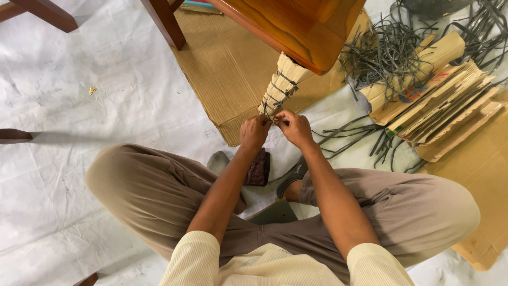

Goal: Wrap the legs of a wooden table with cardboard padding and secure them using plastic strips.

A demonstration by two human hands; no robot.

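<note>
My left hand [254,132] and right hand [294,127] pinch the dark strap [286,91] binding cardboard wrap [279,87] on the table leg; I should pull evenly, keeping it snug.

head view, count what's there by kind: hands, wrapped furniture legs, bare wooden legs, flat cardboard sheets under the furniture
hands: 2, left hand and right hand
wrapped leg: 1
bare legs: 2, one and another
cardboard sheet: 1
total: 6
</note>
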